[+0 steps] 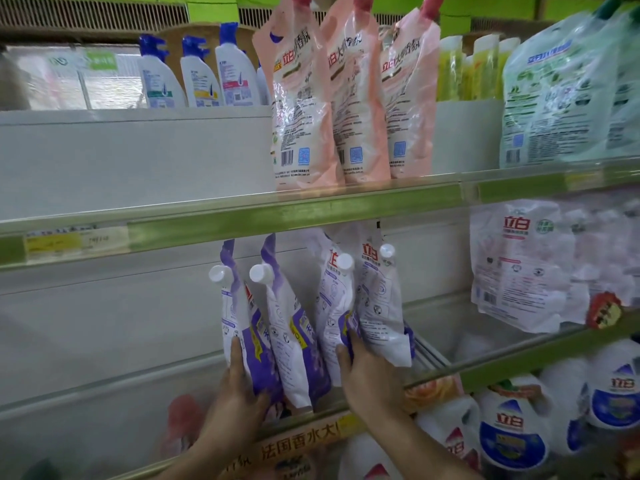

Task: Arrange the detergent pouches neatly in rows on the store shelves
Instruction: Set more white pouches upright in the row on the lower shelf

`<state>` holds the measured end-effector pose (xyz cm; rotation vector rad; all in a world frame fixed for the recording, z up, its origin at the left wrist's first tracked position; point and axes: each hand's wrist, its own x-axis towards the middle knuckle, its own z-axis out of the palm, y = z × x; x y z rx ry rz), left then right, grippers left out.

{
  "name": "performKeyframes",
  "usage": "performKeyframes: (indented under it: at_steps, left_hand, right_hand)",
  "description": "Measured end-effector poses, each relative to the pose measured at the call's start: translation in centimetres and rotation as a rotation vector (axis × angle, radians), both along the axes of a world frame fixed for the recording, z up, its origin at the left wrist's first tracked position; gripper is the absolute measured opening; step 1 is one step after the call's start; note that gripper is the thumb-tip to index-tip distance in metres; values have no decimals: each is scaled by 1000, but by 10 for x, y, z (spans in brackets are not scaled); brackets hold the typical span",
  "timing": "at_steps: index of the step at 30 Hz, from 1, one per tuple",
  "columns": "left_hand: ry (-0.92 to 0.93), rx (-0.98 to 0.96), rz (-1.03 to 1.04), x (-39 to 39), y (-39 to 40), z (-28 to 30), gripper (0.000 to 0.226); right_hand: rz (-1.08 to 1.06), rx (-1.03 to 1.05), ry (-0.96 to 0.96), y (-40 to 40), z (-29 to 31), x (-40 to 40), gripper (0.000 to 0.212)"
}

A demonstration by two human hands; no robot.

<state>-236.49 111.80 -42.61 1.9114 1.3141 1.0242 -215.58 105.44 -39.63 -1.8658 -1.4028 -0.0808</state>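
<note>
Head view: left hand (239, 393), right hand (367, 375) fingers curled holding purple-white pouches (294, 341) marked 立白; shelf strip (301, 441) reads 法国香水.

Head-worn camera faces the store shelves (311, 209) closely, perhaps tilted slightly upward.

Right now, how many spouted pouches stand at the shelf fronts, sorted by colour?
Pink pouches, upper shelf: 3
Purple-and-white pouches, middle shelf, at the hands: 4
Total: 7
The left hand holds the leftmost purple one; the right hand holds the two on the right.
</note>
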Motion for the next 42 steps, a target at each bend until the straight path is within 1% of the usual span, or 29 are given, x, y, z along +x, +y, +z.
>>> performKeyframes:
  at_steps: [2,4,5,6,7,9,10,11,13,14,17,22,28,33,34,36,37,38,39,40,42]
  left_hand:
    - [-44,20,-13,-1,0,2,108]
    - [-34,21,10,-2,-1,3,110]
    - [-13,1,17,-2,-4,6,111]
    - [-7,12,15,0,-7,9,111]
    - [-8,-5,21,0,-7,10,112]
    - [19,-5,42,1,-9,8,109]
    - [35,14,47,1,-7,5,105]
    - [48,19,58,1,-6,4,102]
    - [47,25,63,1,-4,0,96]
    - [46,32,60,1,-3,-2,95]
    - [65,17,53,0,-3,-1,96]
    - [54,12,49,2,-6,1,99]
    - [14,35,21,3,-10,6,97]
    - [27,11,35,0,-7,5,94]
    - [30,11,41,0,-6,4,93]
    - [47,-2,58,2,-11,6,92]
    - [63,-3,74,4,-13,4,92]
    - [95,-7,102,7,-19,4,90]
    - [106,0,120,9,-26,4,92]
    - [128,24,115,10,-31,4,98]
    - [134,41,54,8,-42,4,109]
  right_hand:
    - [-43,115,7,-11,0,6,46]
    - [-154,290,134,-17,2,17,42]
    - [-214,359,206,-15,3,27,44]
    - [-251,384,260,-11,3,38,51]
    - [-252,354,314,-7,7,48,62]
    - [-145,241,439,6,14,64,80]
    - [-71,190,488,12,17,69,80]
    - [-12,143,513,17,19,71,73]
    - [22,78,495,23,19,72,50]
    - [3,79,476,24,18,71,44]
    - [-46,93,438,21,19,69,40]
    - [-43,72,356,16,24,75,42]
    - [58,43,401,9,26,78,41]
    - [137,71,517,-2,28,73,39]
    - [135,76,529,-4,27,71,43]
    - [105,85,548,-10,24,69,63]
    - [98,98,558,-14,22,68,70]
    - [82,94,562,-20,22,66,72]
    - [63,84,550,-28,22,64,71]
    - [64,76,528,-35,22,63,69]
    - [98,88,525,-49,19,61,61]
